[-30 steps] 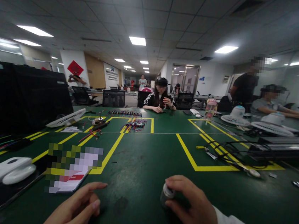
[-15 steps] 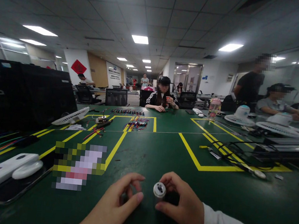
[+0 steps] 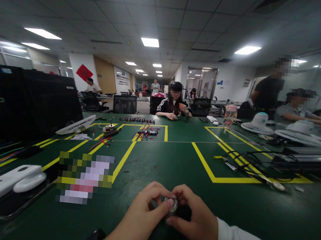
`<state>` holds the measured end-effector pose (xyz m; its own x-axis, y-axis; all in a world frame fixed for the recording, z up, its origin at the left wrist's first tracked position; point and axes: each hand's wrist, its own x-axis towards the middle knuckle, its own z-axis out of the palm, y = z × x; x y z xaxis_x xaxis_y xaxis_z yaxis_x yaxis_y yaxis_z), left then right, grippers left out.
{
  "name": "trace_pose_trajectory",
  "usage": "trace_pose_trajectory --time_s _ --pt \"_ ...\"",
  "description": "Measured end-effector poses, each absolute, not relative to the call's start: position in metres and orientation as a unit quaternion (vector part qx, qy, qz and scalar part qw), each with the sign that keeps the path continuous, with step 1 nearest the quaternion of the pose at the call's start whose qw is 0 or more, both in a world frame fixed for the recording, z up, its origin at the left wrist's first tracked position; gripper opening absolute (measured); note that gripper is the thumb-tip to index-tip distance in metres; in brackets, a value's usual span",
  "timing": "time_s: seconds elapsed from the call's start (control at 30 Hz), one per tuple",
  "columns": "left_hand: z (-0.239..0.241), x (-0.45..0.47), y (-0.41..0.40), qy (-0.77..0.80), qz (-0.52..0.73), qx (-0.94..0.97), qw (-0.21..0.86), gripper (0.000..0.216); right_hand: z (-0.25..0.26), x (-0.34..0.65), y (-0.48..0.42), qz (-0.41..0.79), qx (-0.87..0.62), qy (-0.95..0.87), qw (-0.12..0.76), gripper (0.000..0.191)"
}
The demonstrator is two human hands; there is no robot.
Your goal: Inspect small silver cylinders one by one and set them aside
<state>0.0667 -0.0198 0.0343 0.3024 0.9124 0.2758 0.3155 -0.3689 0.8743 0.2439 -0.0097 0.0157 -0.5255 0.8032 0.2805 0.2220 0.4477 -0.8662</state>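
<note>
A small silver metal cylinder (image 3: 174,207) stands near the front edge of the green table, between my two hands. My right hand (image 3: 197,223) has thumb and fingers curved round its side. At the top, the thumb and forefinger of my left hand (image 3: 150,212) are pinched together on its upper rim. Most of the round top end and its dark centre part are covered by the left fingers. The lower side is largely hidden too. A dark band (image 3: 95,239) circles my left wrist.
On the left lie a white power strip (image 3: 0,191), a phone (image 3: 17,200) and loose coloured wires. Bundled wires (image 3: 147,132) sit mid-table, black cables (image 3: 247,167) at right. White fans (image 3: 259,124) stand far right. Across the table sits a person (image 3: 174,104).
My left hand has moved right and up, from beside the cylinder onto its top, and its fingers have closed there. My right hand stays round the cylinder.
</note>
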Motion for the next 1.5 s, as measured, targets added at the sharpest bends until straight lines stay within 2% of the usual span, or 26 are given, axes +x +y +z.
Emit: trace_pose_trajectory --time_s 0.37,0.73,0.93,1.03,1.33,1.5 --pt "0.044 0.058 -0.019 0.419 0.418 0.703 0.395 0.018 0.02 0.246 -0.013 0.385 -0.344 -0.784 0.346 0.033" --pt "0.037 0.046 -0.016 0.452 0.342 0.762 0.312 0.016 0.024 0.251 -0.015 0.382 -0.37 -0.785 0.317 0.033" --pt "0.04 0.049 -0.027 0.458 0.227 0.843 0.167 0.016 0.032 0.253 -0.02 0.353 -0.395 -0.791 0.307 0.033" --pt "0.041 0.049 -0.03 0.451 0.206 0.856 0.146 0.02 0.033 0.254 -0.021 0.345 -0.395 -0.795 0.304 0.034" --pt "0.034 0.046 -0.026 0.45 0.222 0.847 0.178 0.028 0.019 0.282 -0.018 0.28 -0.458 -0.76 0.367 0.03" --pt "0.03 0.036 -0.028 0.458 0.266 0.812 0.246 0.032 0.003 0.352 -0.007 0.158 -0.551 -0.73 0.371 0.042"
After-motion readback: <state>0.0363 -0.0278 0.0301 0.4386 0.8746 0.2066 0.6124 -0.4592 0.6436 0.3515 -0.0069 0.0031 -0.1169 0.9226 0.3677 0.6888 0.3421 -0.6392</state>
